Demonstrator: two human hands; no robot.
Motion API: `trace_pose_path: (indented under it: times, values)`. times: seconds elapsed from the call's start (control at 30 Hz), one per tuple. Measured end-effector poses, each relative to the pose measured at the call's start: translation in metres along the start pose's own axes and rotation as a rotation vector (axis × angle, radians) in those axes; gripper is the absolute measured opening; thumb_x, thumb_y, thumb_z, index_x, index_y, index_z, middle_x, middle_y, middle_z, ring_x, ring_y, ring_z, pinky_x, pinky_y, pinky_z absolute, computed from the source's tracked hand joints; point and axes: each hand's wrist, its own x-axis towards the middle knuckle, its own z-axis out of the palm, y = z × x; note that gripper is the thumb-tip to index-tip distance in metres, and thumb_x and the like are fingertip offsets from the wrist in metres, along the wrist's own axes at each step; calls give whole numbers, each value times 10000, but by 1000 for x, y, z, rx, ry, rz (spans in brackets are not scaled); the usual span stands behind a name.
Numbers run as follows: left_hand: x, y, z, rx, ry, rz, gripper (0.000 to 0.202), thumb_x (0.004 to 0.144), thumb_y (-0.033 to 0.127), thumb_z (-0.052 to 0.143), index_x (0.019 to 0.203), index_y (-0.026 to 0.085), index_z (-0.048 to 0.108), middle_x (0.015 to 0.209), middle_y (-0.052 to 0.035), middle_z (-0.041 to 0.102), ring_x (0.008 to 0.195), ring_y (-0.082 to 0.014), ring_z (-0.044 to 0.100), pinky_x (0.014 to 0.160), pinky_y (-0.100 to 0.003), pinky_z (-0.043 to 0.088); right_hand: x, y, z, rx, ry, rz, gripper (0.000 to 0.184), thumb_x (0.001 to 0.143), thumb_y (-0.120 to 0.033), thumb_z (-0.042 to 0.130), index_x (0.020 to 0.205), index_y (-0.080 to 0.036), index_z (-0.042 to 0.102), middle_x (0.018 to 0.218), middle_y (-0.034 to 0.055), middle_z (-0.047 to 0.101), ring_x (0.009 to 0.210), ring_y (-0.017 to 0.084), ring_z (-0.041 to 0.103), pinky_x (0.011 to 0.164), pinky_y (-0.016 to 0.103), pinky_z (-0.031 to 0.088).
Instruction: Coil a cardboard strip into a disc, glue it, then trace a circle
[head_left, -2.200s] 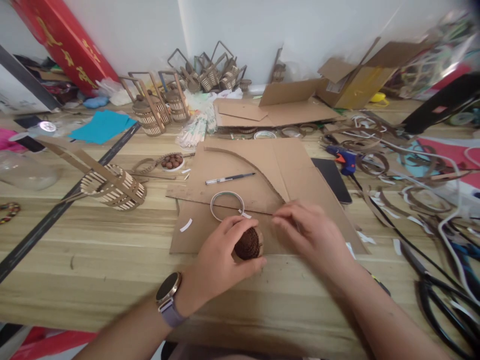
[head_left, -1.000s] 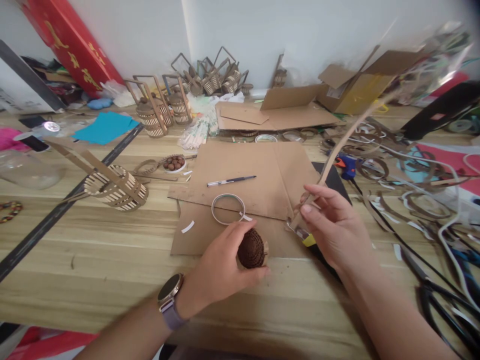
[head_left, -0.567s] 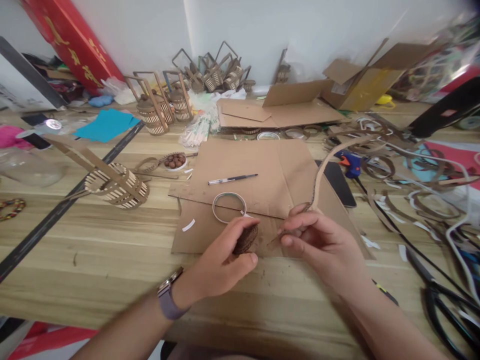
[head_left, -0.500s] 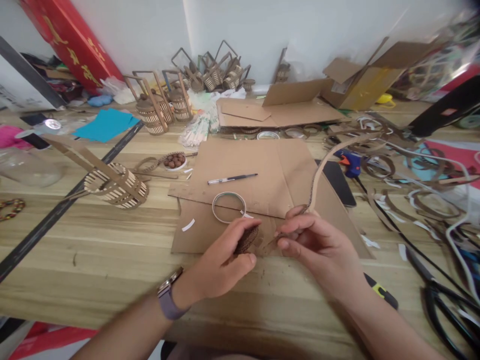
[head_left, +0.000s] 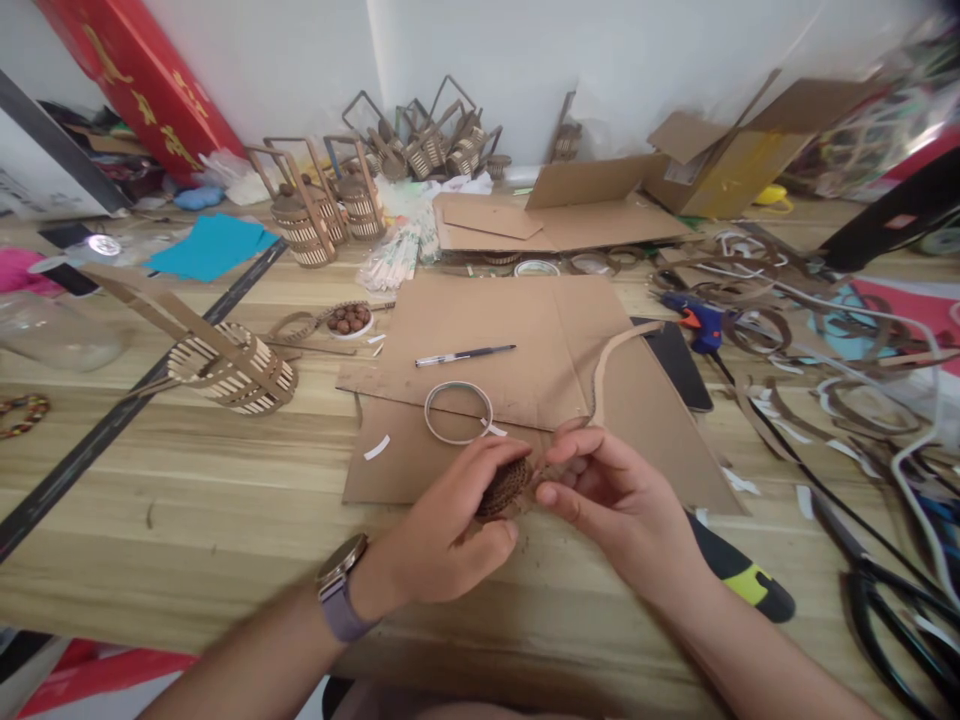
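My left hand (head_left: 457, 530), with a watch on its wrist, is closed round a coil of brown corrugated cardboard (head_left: 504, 487). Its ridged layers show between thumb and fingers. Close beside it, my right hand (head_left: 600, 485) pinches a cardboard strip (head_left: 606, 365) right at the coil's edge. The strip's free end curves up and away over the cardboard sheet. Whether strip and coil are joined is hidden by my fingertips. Just beyond my left hand, a narrow ring (head_left: 427, 412) rests on the cardboard sheet (head_left: 517, 320), with a pen (head_left: 465, 356) behind it.
A small handled basket (head_left: 232, 370) stands at left, near a dish of brown balls (head_left: 350, 320). On the right lie a blue glue gun (head_left: 697, 322), black scissors (head_left: 870, 570), a green-and-black handled tool (head_left: 750, 585) and loose strips. Several finished baskets (head_left: 304, 225) stand at the back.
My right hand has moved left, closer to the coil in my left hand. The strip's free end has dropped and swung leftward, shorter in view. The green-and-black tool now shows more.
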Motion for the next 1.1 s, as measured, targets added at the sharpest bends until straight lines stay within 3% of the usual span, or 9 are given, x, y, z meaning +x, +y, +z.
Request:
trace_pose_path:
  times: [0.23,0.33,0.5,0.57,0.7,0.8,1.03,1.1]
  values:
    - [0,2,0,-24,6,-2,515,840,173,520,1346,204,429,1350,-125,509,1279,-279,478,1090,-465,393,-1,2,1,-88,28,-22,227,728,-345,806,824,-230,635,815,3,594,676,121,578,582,233,527]
    - [1,1,0,-47,26,-20,442,911,325,552,1324,196,463,1316,-131,534,1247,-276,503,1065,-441,414,-2,2,3,-127,36,-68,216,738,-338,800,831,-232,636,797,-1,591,669,122,582,582,235,527]
    - [1,1,2,-48,58,-42,575,898,609,516,1279,179,504,1257,-132,563,1174,-266,545,1009,-403,449,-5,6,7,-115,32,-114,170,770,-276,774,856,-245,631,829,-3,579,723,124,614,620,230,550]
    - [2,1,3,-44,76,-44,539,906,590,519,1249,174,522,1226,-124,579,1147,-257,558,992,-395,457,-6,7,7,-110,22,-126,159,780,-250,763,865,-252,628,839,-8,577,736,121,618,641,228,554]
    - [2,2,3,-23,110,-34,359,918,389,567,1213,187,535,1198,-103,597,1125,-235,568,981,-381,461,-7,8,7,-136,33,-155,147,783,-249,760,850,-255,629,825,-12,566,732,121,601,641,229,540]
    - [1,3,2,10,144,-23,336,881,288,583,1198,196,525,1178,-92,608,1087,-225,582,954,-369,471,-8,8,7,-161,50,-151,134,787,-281,759,836,-252,637,805,-4,568,716,131,578,603,232,514]
    - [-2,7,3,82,218,-76,386,803,258,608,1169,193,504,1119,-85,630,1001,-226,609,902,-373,493,-8,9,9,-140,40,-114,139,826,-341,719,798,-235,632,782,1,577,704,129,573,606,232,504]
    - [-3,6,3,113,240,-70,395,801,264,608,1173,192,497,1112,-85,627,992,-227,609,896,-377,495,-6,10,9,-87,42,-61,144,837,-357,706,866,-244,622,811,-6,608,676,117,595,601,232,518]
